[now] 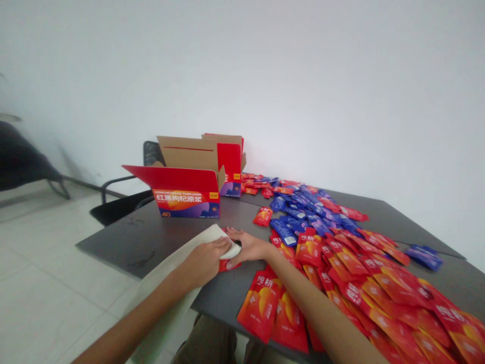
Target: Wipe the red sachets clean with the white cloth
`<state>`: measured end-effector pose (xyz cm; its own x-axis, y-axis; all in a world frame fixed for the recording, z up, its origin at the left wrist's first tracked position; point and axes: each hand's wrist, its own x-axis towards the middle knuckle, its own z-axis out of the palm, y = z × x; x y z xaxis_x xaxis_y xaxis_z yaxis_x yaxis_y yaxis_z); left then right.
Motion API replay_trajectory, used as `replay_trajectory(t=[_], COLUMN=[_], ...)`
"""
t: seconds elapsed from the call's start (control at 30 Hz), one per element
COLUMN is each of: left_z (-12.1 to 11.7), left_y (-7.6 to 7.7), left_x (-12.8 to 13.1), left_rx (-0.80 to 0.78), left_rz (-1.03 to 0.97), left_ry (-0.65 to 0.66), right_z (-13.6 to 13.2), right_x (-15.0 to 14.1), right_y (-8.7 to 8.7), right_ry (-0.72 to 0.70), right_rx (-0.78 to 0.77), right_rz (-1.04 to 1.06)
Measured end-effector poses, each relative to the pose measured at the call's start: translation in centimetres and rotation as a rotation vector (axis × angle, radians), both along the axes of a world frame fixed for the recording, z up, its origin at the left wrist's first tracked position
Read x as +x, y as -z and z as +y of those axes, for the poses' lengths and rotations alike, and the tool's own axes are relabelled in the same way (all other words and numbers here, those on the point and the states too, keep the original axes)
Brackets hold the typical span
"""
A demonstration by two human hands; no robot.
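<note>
A cream cloth bag lies on the dark table and hangs over its near edge. My left hand is closed on the bag's mouth edge. My right hand lies flat, fingers stretched out, on a red sachet at the bag's mouth, and the two hands touch. Most of that sachet is hidden under the hands and the cloth. A wide spread of red sachets covers the table under and to the right of my right forearm. Behind it lie several blue sachets.
An open red cardboard box stands at the back left of the table, with a second box behind it. A black chair stands past the table's left side. A few blue sachets lie apart at far right. A white wall is behind.
</note>
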<state>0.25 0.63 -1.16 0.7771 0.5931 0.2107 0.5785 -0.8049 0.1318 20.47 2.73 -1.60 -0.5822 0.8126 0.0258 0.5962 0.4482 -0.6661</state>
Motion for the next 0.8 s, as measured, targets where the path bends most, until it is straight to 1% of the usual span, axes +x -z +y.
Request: replay_trajectory(t=[0.07, 0.13, 0.27, 0.3, 0.37, 0.43, 0.5, 0.57, 0.67, 0.73, 0.8], left_z=[-1.0, -1.0, 1.1, 1.4, 1.1, 0.1, -0.6, -0.3, 1.3, 1.8, 1.1], left_y=[0.2, 0.1, -0.6, -0.7, -0.6, -0.2, 0.1, -0.1, -0.6, -0.7, -0.4], left_x=[-0.3, -0.5, -0.2, -0.1, -0.1, -0.2, -0.5, -0.6, -0.4, -0.2, -0.1], left_rx=[-0.019, -0.031, -0.022, -0.017, -0.011, -0.012, -0.019, -0.037, -0.032, -0.002, 0.023], left_rz=[0.014, 0.011, -0.01, 0.0, 0.023, 0.026, 0.01, -0.009, -0.022, 0.001, 0.027], left_ry=[0.036, 0.012, -0.127, -0.141, -0.098, -0.007, 0.046, 0.039, -0.067, -0.117, -0.064], right_z=[0.0, 0.0, 0.0, 0.0, 0.1, 0.2, 0.3, 0.2, 0.0, 0.0, 0.2], right_x=[0.0, 0.0, 0.0, 0.1, 0.1, 0.2, 0.2, 0.1, 0.1, 0.1, 0.1], right_y=[0.0, 0.0, -0.1, 0.0, 0.2, 0.4, 0.4, 0.2, -0.1, 0.0, 0.2], right_ry=[0.01, 0.023, 0.041, 0.047, 0.033, 0.015, 0.007, -0.003, 0.027, 0.038, 0.009], right_rx=[0.009, 0.008, -0.033, -0.042, -0.039, -0.018, 0.006, 0.014, -0.015, -0.029, -0.015], right_rz=[-0.012, -0.011, -0.004, -0.005, -0.004, -0.011, -0.013, -0.012, -0.011, -0.018, -0.018])
